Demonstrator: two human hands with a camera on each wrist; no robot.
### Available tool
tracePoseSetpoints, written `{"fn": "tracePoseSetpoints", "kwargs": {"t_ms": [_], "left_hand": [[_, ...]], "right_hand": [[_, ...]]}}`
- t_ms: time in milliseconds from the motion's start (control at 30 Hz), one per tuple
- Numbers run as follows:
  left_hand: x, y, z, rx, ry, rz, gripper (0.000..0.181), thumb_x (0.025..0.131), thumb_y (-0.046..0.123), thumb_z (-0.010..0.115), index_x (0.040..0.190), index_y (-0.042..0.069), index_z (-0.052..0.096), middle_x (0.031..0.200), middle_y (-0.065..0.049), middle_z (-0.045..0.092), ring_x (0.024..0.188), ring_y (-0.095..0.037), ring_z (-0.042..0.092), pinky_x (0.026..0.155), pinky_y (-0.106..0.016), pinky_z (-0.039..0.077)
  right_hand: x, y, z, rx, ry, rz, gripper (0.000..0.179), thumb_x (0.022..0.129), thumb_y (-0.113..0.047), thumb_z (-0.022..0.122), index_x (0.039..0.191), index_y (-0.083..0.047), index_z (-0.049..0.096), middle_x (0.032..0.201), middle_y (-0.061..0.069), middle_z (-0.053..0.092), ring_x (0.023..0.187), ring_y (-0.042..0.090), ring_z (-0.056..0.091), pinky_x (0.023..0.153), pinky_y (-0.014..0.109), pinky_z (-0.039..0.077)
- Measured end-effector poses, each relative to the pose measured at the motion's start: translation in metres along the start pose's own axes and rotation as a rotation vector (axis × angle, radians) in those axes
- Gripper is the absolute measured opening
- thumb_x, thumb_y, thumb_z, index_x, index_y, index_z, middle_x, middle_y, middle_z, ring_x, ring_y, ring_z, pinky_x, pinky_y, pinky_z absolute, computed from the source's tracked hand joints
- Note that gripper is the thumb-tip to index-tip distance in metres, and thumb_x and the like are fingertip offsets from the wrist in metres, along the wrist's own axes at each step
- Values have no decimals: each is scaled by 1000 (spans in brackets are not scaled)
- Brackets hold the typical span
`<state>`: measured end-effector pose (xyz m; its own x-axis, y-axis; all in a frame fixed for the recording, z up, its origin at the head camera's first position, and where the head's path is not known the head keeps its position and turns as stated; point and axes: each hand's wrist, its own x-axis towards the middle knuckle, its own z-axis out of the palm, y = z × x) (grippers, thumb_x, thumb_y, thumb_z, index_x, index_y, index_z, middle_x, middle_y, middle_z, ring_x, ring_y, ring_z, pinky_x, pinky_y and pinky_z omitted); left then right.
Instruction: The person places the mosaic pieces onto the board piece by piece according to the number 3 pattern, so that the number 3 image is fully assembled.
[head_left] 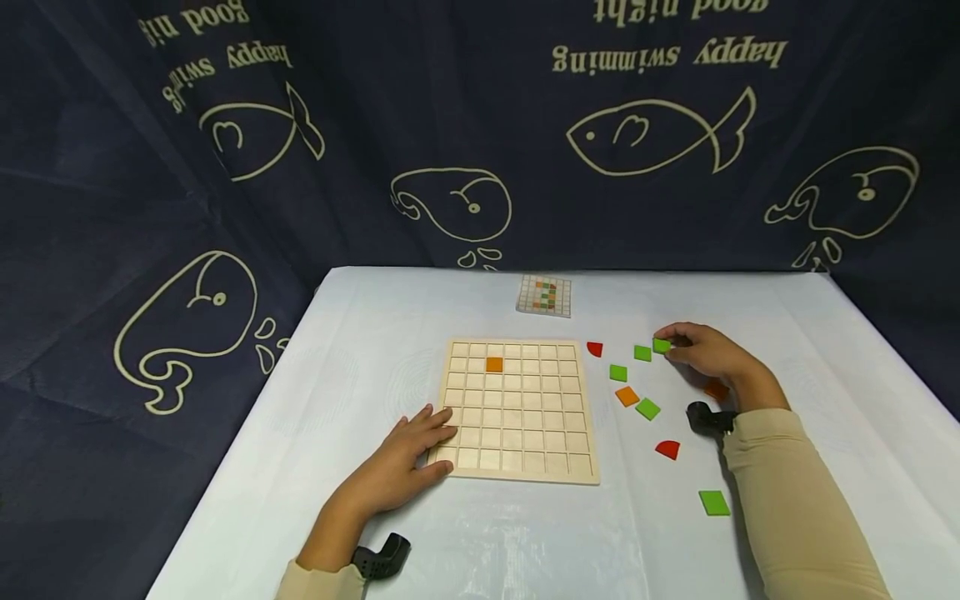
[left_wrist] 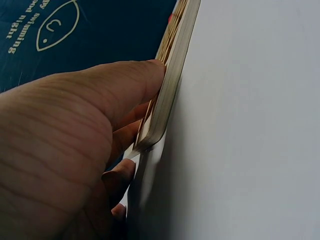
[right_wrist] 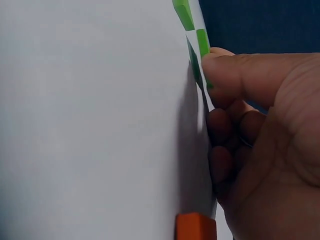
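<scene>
A square wooden grid board (head_left: 512, 480) lies on the white table, with one orange square tile (head_left: 494, 364) in a cell near its top. My left hand (head_left: 408, 458) rests with spread fingers on the board's lower left corner; the left wrist view shows the thumb (left_wrist: 135, 82) along the board's edge. Right of the board, my right hand (head_left: 708, 350) pinches a green square tile (head_left: 661, 345) between thumb and finger. In the right wrist view this green tile (right_wrist: 203, 44) is tilted up over the tabletop, its shadow beside it.
Around the right hand lie loose green tiles (head_left: 648, 408), an orange tile (head_left: 627, 397), another orange tile (head_left: 717, 390) by the wrist, and red quarter-round pieces (head_left: 667, 450). A small pattern card (head_left: 544, 297) stands behind the board. Dark printed cloth (head_left: 480, 133) hangs at the back.
</scene>
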<state>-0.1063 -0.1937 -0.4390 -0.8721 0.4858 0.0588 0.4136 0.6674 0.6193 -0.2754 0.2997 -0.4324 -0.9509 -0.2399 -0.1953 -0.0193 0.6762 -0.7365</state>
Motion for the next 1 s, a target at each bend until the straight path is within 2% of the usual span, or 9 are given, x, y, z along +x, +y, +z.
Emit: {"fn": "tracePoseSetpoints", "kwargs": {"t_ms": [233, 400, 533, 767, 1000], "left_hand": [[-2, -1, 0, 2, -6, -5, 50, 95, 28, 68, 139, 5, 58, 154, -9, 41, 147, -35, 23, 114, -64, 13], [-2, -2, 1, -7, -3, 10, 50, 96, 29, 67, 139, 5, 58, 154, -9, 41, 147, -35, 23, 114, -65, 13], [-2, -2, 1, -3, 3, 9, 50, 96, 29, 68, 139, 6, 58, 154, -9, 41, 147, -35, 23, 114, -65, 13], [0, -3, 1, 1, 13, 12, 50, 95, 28, 68, 139, 6, 58, 154, -9, 41, 147, -35, 24, 114, -65, 13], [0, -2, 0, -3, 12, 16, 50, 95, 26, 69, 138, 5, 58, 153, -11, 42, 147, -36, 25, 114, -65, 13]], "right_hand": [[-2, -8, 3, 7, -3, 8, 39, 96, -5, 59, 134, 4, 53, 129, 24, 51, 111, 34, 46, 89, 41, 43], [-5, -22, 1, -8, 9, -9, 37, 96, -5, 58, 132, 1, 54, 126, 21, 50, 110, 35, 45, 89, 43, 41], [-3, -37, 1, -56, 27, -53, 35, 97, -8, 57, 132, -2, 56, 127, 19, 52, 112, 35, 46, 90, 46, 40], [4, -62, 13, -20, 38, -135, 32, 97, -5, 59, 129, -2, 58, 128, 17, 53, 112, 34, 48, 89, 45, 41], [13, -80, 31, 10, -2, -231, 32, 98, -4, 56, 130, -2, 58, 133, 16, 51, 113, 33, 49, 89, 45, 43]]}}
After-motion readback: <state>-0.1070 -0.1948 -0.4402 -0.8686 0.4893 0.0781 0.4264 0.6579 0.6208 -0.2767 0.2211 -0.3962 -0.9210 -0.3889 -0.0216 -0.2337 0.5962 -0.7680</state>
